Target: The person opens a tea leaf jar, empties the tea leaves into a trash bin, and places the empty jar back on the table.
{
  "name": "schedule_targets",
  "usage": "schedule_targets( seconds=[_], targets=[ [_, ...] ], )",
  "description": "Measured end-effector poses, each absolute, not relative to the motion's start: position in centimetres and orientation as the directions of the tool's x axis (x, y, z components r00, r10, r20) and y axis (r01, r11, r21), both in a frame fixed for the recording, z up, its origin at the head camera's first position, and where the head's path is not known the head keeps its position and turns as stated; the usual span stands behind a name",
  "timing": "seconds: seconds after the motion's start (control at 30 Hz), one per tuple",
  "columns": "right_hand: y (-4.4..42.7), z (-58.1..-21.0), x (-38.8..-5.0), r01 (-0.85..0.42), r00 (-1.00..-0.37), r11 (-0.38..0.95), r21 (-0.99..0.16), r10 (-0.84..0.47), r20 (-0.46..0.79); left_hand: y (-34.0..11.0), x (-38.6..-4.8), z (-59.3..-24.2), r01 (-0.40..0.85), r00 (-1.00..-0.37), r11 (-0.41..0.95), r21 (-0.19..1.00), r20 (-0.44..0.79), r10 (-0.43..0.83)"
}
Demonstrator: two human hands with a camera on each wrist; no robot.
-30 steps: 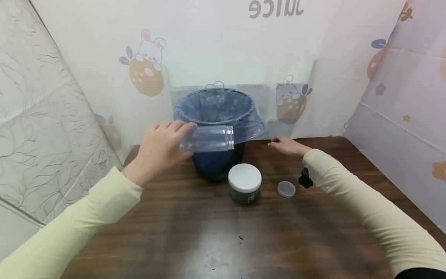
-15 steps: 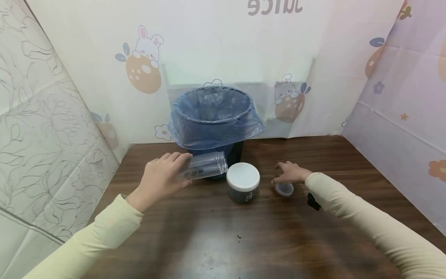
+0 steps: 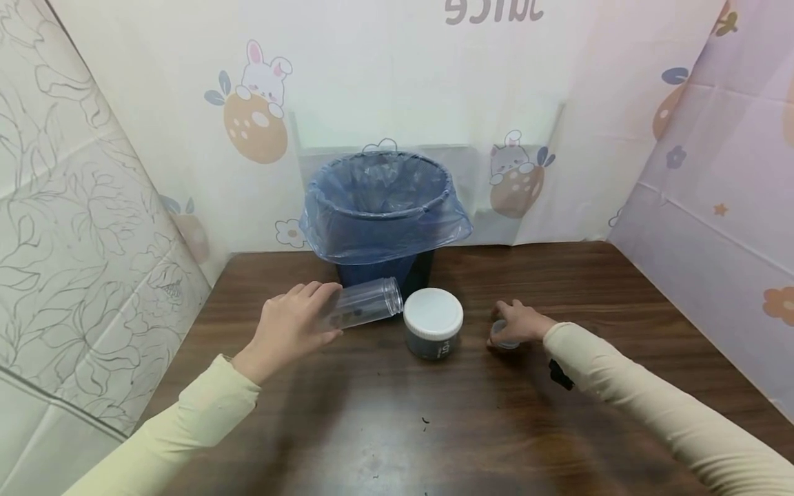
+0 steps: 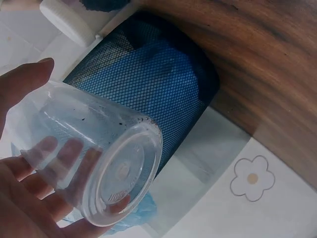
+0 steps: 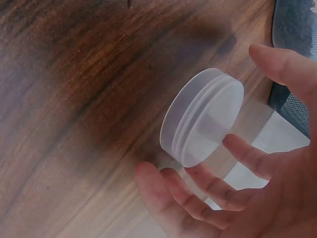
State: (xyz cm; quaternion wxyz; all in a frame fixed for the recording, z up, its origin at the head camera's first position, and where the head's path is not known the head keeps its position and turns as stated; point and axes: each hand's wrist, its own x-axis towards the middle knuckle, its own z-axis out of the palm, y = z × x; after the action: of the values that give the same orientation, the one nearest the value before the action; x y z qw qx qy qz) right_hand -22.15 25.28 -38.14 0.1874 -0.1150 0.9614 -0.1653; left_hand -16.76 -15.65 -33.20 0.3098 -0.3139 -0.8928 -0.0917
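Note:
My left hand [image 3: 291, 327] grips a clear plastic jar [image 3: 366, 303], which lies nearly sideways above the table with its uncapped mouth to the right. Small dark specks cling inside the jar [image 4: 94, 129] in the left wrist view, and the fingers show through its wall. My right hand [image 3: 521, 324] is over a translucent round lid [image 5: 203, 119] on the table. Its fingers spread around the lid, some at the rim, while the thumb stands apart from it. Between the hands sits a dark tub with a white cap [image 3: 433, 317].
Behind the tub stands a mesh bin [image 4: 148, 74] lined with a blue plastic bag [image 3: 384, 227]. A few dark crumbs [image 3: 425, 420] lie on the wooden table [image 3: 347, 427]. Printed cloth [image 3: 403, 76] hangs at the back and sides.
My left hand has lowered the jar from in front of the bin's rim towards the table. My right hand has come down and nearer, over the lid, its fingers spreading around it.

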Motion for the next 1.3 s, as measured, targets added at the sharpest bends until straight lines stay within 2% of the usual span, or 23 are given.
schedule_targets(
  seconds=[0.23, 0.47, 0.63, 0.9, 1.3],
  targets=[
    [25.1, -38.1, -22.3, -0.172, -0.909, 0.923, -0.344, -0.283, -0.306, -15.4, -17.1, -34.5, 0.607, -0.668, 0.791, 0.083, 0.592, 0.45],
    [24.5, -38.1, -22.5, -0.185, -0.913, 0.927, -0.326, -0.284, -0.292, -14.7, -17.5, -36.3, 0.494, -0.83, 0.791, 0.361, 0.467, 0.306],
    [24.1, -38.1, -22.8, -0.206, -0.916, 0.929, -0.308, -0.294, -0.274, -14.0, -18.0, -37.4, 0.408, -0.898, 0.74, 0.534, 0.382, 0.22],
    [23.4, -37.8, -22.8, -0.227, -0.915, 0.927, -0.3, -0.308, -0.261, -12.9, -19.2, -39.3, 0.376, -0.925, 0.565, 0.734, 0.332, 0.184],
    [22.5, -37.1, -22.6, -0.278, -0.907, 0.907, -0.316, -0.356, -0.225, -12.3, -20.5, -41.9, 0.347, -0.937, 0.439, 0.829, 0.291, 0.191]
  ],
)
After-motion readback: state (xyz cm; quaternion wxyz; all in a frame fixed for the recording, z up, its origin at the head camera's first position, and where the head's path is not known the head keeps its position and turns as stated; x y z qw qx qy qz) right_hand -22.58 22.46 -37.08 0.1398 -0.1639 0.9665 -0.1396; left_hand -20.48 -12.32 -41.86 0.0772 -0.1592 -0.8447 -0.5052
